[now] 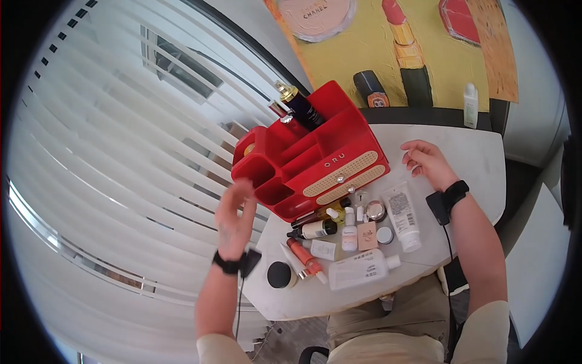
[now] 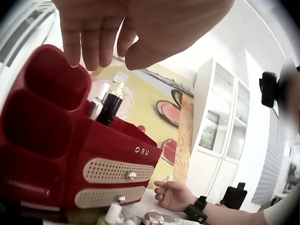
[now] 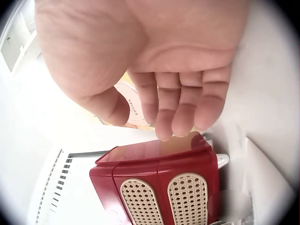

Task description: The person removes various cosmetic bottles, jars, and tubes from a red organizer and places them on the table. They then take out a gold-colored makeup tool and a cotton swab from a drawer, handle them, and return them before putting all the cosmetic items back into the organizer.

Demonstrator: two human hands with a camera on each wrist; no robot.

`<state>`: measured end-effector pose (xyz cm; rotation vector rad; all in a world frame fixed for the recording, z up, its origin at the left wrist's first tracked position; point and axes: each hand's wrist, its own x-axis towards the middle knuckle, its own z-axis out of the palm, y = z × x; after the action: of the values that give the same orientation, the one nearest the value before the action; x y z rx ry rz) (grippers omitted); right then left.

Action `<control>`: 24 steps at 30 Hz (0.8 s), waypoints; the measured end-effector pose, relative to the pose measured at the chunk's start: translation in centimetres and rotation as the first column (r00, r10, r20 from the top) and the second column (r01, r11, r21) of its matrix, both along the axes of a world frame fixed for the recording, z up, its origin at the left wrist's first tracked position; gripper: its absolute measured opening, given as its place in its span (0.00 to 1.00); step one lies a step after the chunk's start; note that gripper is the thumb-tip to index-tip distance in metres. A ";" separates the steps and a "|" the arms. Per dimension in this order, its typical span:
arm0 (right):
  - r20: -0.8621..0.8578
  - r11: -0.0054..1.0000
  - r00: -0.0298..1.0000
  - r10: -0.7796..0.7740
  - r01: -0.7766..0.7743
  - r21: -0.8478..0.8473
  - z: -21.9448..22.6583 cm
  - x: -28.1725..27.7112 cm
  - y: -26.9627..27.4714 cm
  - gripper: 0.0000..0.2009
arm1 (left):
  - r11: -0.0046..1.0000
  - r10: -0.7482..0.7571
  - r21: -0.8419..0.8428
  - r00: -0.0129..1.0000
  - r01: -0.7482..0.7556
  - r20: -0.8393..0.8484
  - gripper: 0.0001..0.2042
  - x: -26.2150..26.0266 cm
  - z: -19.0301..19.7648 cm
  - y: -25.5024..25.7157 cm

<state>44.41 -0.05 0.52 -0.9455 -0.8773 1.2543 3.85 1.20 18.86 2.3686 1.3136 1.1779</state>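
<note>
A red cosmetics organizer (image 1: 334, 161), with two woven-front drawers and the letters ORU, stands tilted across the head view. My left hand (image 1: 235, 212) is raised beside its left end, near the round compartments, and holds nothing. In the left wrist view its relaxed fingers (image 2: 93, 44) hang above those compartments. My right hand (image 1: 427, 164) is over the table to the organizer's right, fingers loosely bent and nothing in them. A dark spray bottle (image 1: 304, 110) with a gold top and a smaller bottle (image 1: 281, 112) stand in the organizer's back part.
In front of the organizer lie a white tube (image 1: 401, 215), a clear bottle (image 1: 359, 271), an orange tube (image 1: 305, 256), a black-lidded jar (image 1: 280, 275) and several small bottles. Blinds (image 1: 121, 182) hang at the left. A small white bottle (image 1: 470, 106) stands behind the white table (image 1: 479, 158).
</note>
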 end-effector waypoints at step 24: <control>-0.026 1.000 0.999 -0.020 0.019 -0.009 -0.3 0.2 0.3 0.12 | 0.977 0.094 0.205 0.977 -0.054 -0.192 0.12 9.4 4.0 14.9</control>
<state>44.59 0.26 0.26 -0.9405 -0.8408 1.2520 13.27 16.15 22.90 2.6635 1.4168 1.1656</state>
